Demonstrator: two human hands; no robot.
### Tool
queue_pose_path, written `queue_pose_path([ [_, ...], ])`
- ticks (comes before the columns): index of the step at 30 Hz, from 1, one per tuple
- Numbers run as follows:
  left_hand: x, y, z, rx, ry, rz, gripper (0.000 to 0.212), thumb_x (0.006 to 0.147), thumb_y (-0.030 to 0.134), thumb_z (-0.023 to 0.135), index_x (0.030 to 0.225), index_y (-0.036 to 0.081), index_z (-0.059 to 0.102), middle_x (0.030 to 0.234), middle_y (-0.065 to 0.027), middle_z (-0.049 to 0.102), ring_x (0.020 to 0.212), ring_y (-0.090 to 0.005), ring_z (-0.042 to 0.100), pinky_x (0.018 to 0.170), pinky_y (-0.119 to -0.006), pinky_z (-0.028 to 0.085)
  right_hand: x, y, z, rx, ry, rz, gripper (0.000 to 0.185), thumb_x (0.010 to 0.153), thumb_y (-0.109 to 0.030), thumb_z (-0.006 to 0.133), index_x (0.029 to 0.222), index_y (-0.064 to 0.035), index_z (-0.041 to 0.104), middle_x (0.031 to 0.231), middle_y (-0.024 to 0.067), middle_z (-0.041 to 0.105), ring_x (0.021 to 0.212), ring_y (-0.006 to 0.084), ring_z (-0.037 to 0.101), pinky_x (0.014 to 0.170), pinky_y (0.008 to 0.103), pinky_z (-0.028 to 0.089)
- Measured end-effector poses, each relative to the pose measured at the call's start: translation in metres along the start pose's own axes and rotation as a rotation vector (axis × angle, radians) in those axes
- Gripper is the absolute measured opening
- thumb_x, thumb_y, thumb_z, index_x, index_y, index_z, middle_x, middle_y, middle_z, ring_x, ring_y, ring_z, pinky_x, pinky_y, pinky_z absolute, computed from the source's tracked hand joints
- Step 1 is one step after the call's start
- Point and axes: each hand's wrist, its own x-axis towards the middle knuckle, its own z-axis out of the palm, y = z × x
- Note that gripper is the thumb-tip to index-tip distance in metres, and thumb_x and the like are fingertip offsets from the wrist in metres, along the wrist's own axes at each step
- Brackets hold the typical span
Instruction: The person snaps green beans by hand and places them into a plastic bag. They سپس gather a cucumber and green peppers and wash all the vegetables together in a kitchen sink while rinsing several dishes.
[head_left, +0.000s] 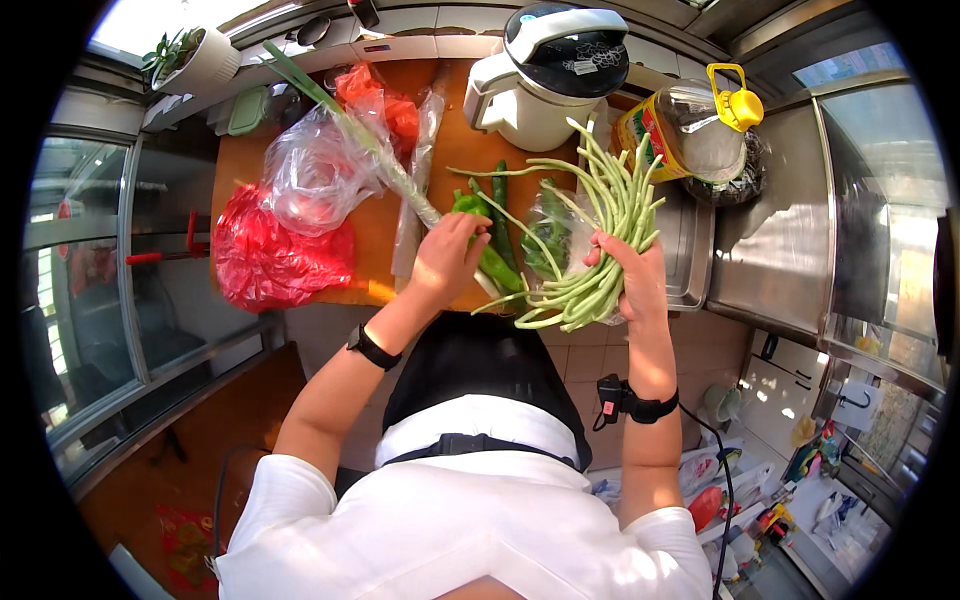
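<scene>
My right hand (630, 274) is closed around a thick bunch of long green beans (619, 202), whose ends fan out above the hand and loop down below it. My left hand (452, 251) is over some green peppers (495, 264) on the orange-brown counter; whether its fingers grip anything is unclear. A long green onion (375, 154) lies diagonally and passes beneath my left hand. Between the hands are a dark green cucumber (501, 214) and a clear bag of green vegetables (546, 236).
Crumpled red (281, 251) and clear plastic bags (319, 172) lie on the left of the counter (367, 259). A white soymilk maker or kettle (551, 82) stands at the back, beside a large oil bottle (694, 124). A metal tray (694, 255) sits at the right.
</scene>
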Motion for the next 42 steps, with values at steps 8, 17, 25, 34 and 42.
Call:
queue_pose_path([
  [8,0.028,-0.027,0.043,0.368,-0.109,0.194,0.026,0.074,0.008,0.07,0.097,0.009,0.058,0.096,-0.0095,0.055,0.097,-0.0301,0.053,0.085,-0.039,0.043,-0.033,-0.05,-0.019,-0.128,0.025,-0.156,0.013,0.083,-0.003,0.066,0.092,0.0038,0.059,0.08,0.0107,0.063,0.061,0.0137,0.061,0.056,0.0259,0.049],
  [17,0.024,-0.053,0.058,0.583,-0.197,-0.366,0.07,0.069,0.034,0.082,0.119,-0.001,0.049,0.106,-0.0167,0.052,0.1,-0.0332,0.056,0.084,-0.039,0.048,-0.061,-0.059,-0.042,-0.129,0.099,-0.234,0.018,0.083,0.0,0.064,0.099,0.0023,0.056,0.082,0.0101,0.063,0.06,0.0123,0.06,0.054,0.0242,0.049],
  [25,0.025,-0.052,0.037,0.178,-0.037,-0.279,0.055,0.073,0.02,0.078,0.117,0.0,0.051,0.103,-0.0169,0.055,0.089,-0.0349,0.063,0.078,-0.039,0.052,-0.063,-0.047,-0.055,-0.093,0.12,-0.221,0.019,0.082,-0.001,0.065,0.099,0.0021,0.056,0.082,0.0093,0.063,0.059,0.0124,0.06,0.054,0.024,0.049],
  [34,0.027,-0.033,-0.009,-1.047,0.156,-0.756,0.044,0.09,0.015,0.066,0.128,0.009,0.045,0.103,-0.0052,0.06,0.085,-0.0163,0.063,0.073,-0.031,0.054,-0.056,-0.036,-0.057,-0.032,0.059,-0.214,0.02,0.083,0.001,0.064,0.102,0.0016,0.055,0.082,0.0094,0.062,0.061,0.0132,0.061,0.056,0.0251,0.05],
  [42,0.035,0.068,0.014,-1.504,-0.333,-0.416,0.05,0.094,0.031,0.063,0.132,0.004,0.044,0.113,-0.0075,0.058,0.097,-0.0163,0.06,0.083,-0.033,0.052,-0.034,-0.013,-0.027,0.014,-0.016,-0.139,0.037,0.079,0.001,0.074,0.109,-0.0019,0.051,0.087,0.0086,0.062,0.065,0.0144,0.061,0.059,0.0271,0.05],
])
